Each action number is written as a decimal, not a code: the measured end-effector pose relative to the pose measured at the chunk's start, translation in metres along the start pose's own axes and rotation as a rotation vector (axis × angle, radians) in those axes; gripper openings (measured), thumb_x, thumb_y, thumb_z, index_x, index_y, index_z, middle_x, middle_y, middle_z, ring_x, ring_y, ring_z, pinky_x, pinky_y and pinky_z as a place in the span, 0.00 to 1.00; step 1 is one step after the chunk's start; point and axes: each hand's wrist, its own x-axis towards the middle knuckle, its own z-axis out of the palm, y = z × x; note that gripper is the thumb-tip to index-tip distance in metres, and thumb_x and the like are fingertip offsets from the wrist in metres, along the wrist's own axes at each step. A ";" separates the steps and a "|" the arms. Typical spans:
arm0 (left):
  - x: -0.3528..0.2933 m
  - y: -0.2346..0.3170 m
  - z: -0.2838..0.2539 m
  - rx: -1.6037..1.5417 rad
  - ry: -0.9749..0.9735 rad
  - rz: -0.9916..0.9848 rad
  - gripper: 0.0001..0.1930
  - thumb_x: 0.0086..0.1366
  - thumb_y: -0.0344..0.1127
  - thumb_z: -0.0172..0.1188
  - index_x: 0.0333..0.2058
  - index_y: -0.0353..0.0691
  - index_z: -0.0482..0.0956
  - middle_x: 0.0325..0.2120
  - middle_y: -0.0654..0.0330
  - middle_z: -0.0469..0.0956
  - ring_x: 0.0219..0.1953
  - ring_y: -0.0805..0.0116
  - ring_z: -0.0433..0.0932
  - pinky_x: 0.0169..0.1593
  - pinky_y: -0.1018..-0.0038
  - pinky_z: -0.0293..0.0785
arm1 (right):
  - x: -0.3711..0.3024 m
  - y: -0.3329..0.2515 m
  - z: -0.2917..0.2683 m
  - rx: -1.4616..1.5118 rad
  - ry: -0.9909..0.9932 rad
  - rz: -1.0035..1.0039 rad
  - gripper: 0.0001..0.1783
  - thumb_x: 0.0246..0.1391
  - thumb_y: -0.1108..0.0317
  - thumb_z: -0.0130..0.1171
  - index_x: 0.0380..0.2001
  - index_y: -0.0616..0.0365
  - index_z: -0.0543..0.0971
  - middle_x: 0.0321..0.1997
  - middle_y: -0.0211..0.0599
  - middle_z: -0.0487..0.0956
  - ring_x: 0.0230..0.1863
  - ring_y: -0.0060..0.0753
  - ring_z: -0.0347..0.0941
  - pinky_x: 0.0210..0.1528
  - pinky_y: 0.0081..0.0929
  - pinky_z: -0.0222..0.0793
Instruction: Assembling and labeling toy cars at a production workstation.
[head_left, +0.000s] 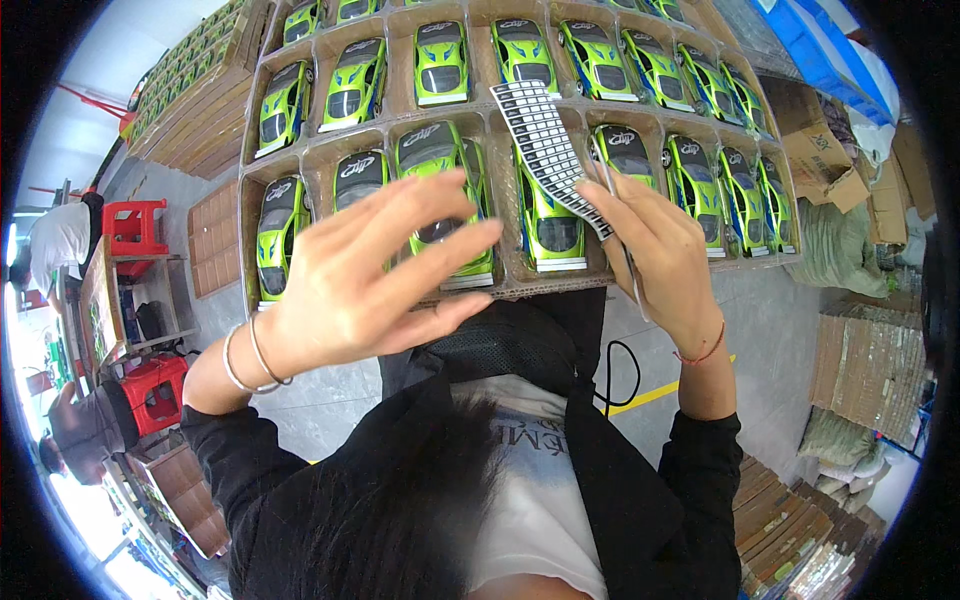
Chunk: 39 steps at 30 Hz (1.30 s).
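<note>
Fingers (pixel 450 258) over tray (pixel 503 180) of cars (pixel 441 60)

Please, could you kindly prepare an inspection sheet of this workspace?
Surface: brown tray with rows of compartments.
Job's things: green toy cars in the tray; black-and-white sheet above them.
Clutter: open cardboard box and cardboard stack at right.
Grips: left grip spread above a car, nothing seen held; right grip holding the sheet and a thin tool.
Cables: looped black cord.
Surroundings: grey floor, yellow line; red stools and co-workers at left.
</note>
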 end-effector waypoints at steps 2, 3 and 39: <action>0.013 -0.010 -0.002 -0.024 0.089 0.017 0.27 0.47 0.31 0.74 0.50 0.39 0.81 0.51 0.48 0.78 0.57 0.44 0.76 0.59 0.56 0.75 | -0.002 -0.003 -0.004 0.048 0.131 -0.009 0.27 0.44 0.82 0.60 0.52 0.62 0.79 0.55 0.49 0.80 0.51 0.49 0.80 0.53 0.36 0.76; 0.022 -0.011 -0.006 -0.020 0.087 0.012 0.27 0.47 0.31 0.74 0.50 0.39 0.81 0.51 0.48 0.78 0.57 0.44 0.76 0.59 0.56 0.75 | -0.002 -0.005 -0.006 0.054 0.132 -0.013 0.27 0.44 0.82 0.60 0.52 0.62 0.79 0.55 0.49 0.80 0.51 0.49 0.80 0.53 0.36 0.76; 0.064 -0.002 0.012 -0.324 0.201 0.242 0.26 0.51 0.37 0.74 0.50 0.34 0.82 0.36 0.53 0.81 0.35 0.60 0.81 0.37 0.71 0.76 | 0.003 -0.042 -0.034 0.481 0.318 0.209 0.16 0.47 0.71 0.73 0.39 0.63 0.81 0.33 0.42 0.83 0.30 0.39 0.80 0.32 0.27 0.73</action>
